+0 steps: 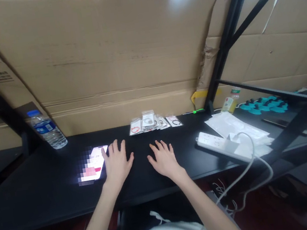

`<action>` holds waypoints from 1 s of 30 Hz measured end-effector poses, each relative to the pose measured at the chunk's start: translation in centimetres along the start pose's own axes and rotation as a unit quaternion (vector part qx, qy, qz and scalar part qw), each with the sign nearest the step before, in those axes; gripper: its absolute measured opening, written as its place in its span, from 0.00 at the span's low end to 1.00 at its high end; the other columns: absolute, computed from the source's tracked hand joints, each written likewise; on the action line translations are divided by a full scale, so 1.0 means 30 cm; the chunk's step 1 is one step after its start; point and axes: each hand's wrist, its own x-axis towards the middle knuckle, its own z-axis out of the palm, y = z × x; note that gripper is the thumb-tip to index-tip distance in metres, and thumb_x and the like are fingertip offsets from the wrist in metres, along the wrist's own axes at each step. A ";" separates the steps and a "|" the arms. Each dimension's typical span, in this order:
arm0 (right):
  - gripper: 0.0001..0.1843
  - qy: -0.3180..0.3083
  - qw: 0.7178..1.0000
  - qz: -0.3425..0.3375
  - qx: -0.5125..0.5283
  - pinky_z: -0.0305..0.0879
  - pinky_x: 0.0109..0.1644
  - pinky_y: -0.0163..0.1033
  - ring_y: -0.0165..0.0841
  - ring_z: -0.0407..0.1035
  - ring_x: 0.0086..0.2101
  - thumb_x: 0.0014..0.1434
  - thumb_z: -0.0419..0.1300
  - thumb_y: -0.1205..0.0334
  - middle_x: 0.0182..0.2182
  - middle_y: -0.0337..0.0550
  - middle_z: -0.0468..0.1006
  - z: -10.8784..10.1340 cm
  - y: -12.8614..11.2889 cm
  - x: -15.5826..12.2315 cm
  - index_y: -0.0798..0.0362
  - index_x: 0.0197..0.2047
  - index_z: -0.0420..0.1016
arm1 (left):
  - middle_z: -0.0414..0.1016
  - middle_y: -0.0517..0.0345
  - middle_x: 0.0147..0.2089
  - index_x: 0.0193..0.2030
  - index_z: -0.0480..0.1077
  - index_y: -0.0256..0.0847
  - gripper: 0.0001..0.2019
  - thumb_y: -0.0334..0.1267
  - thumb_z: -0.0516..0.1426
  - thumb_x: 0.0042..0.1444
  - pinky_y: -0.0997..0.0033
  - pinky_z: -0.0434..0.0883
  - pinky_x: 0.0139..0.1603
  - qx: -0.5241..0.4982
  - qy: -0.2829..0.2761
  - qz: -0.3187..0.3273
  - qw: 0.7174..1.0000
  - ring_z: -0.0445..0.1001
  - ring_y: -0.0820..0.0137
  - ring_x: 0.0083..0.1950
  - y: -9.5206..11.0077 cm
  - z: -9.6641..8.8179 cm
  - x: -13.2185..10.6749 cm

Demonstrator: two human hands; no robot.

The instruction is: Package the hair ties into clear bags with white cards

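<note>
Cardboard backs the black table beneath both hands.

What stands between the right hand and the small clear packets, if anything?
Nothing visible: only black tabletop lies between the right hand and the small clear packets in front of it. The white power strip lies off to the right.

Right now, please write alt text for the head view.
Left hand and right hand spread palm down over a black table, the left beside a lit smartphone. Small packets lie behind; water bottle left, power strip right.
</note>
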 end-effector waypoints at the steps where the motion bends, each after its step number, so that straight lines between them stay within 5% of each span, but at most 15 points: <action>1: 0.31 0.005 1.000 0.002 0.005 0.50 0.74 0.60 0.52 0.58 0.71 0.73 0.53 0.52 0.73 0.55 0.65 -0.032 0.003 0.030 0.51 0.74 0.67 | 0.66 0.30 0.72 0.72 0.65 0.31 0.29 0.45 0.51 0.70 0.34 0.53 0.74 -0.012 0.003 0.011 1.000 0.65 0.41 0.70 0.008 -0.005 0.017; 4: 0.28 0.066 0.998 0.012 0.015 0.64 0.65 0.52 0.49 0.68 0.62 0.71 0.54 0.55 0.66 0.55 0.73 -0.146 0.022 0.181 0.50 0.72 0.70 | 0.75 0.35 0.61 0.65 0.70 0.34 0.23 0.44 0.51 0.70 0.45 0.68 0.63 -0.081 -0.011 0.020 0.996 0.72 0.45 0.62 0.042 -0.007 0.087; 7: 0.23 0.119 0.993 -0.007 0.021 0.65 0.63 0.44 0.44 0.72 0.58 0.72 0.52 0.62 0.57 0.53 0.79 -0.232 0.056 0.381 0.51 0.66 0.76 | 0.78 0.47 0.49 0.59 0.70 0.40 0.16 0.43 0.51 0.71 0.60 0.75 0.47 -0.193 -0.016 0.037 0.980 0.78 0.56 0.50 0.088 0.019 0.155; 12: 0.21 0.085 0.996 0.012 -0.017 0.67 0.59 0.43 0.43 0.75 0.56 0.74 0.54 0.59 0.57 0.54 0.78 -0.240 0.124 0.624 0.50 0.64 0.78 | 0.79 0.52 0.47 0.52 0.69 0.43 0.10 0.40 0.48 0.74 0.66 0.74 0.42 -0.255 0.001 0.150 0.955 0.80 0.63 0.47 0.148 0.090 0.190; 18: 0.21 0.045 0.998 -0.015 -0.030 0.67 0.59 0.40 0.42 0.76 0.55 0.69 0.62 0.56 0.55 0.50 0.79 -0.190 0.192 0.713 0.45 0.63 0.81 | 0.80 0.53 0.49 0.56 0.67 0.44 0.10 0.38 0.49 0.73 0.66 0.76 0.40 -0.301 -0.007 0.175 0.937 0.81 0.65 0.44 0.153 0.120 0.174; 26: 0.15 0.076 0.997 0.013 0.007 0.68 0.53 0.39 0.39 0.78 0.48 0.71 0.58 0.57 0.50 0.49 0.80 -0.125 0.253 0.784 0.47 0.52 0.85 | 0.73 0.62 0.37 0.55 0.66 0.47 0.09 0.38 0.52 0.71 0.68 0.73 0.34 -0.352 0.000 0.122 0.928 0.78 0.68 0.34 0.141 0.122 0.182; 30: 0.14 0.108 0.993 0.018 0.045 0.67 0.55 0.39 0.39 0.76 0.50 0.70 0.58 0.59 0.50 0.49 0.79 -0.159 0.250 0.779 0.49 0.50 0.85 | 0.73 0.61 0.39 0.56 0.66 0.48 0.10 0.42 0.54 0.70 0.67 0.74 0.35 -0.392 0.008 0.053 0.918 0.77 0.67 0.35 0.135 0.130 0.186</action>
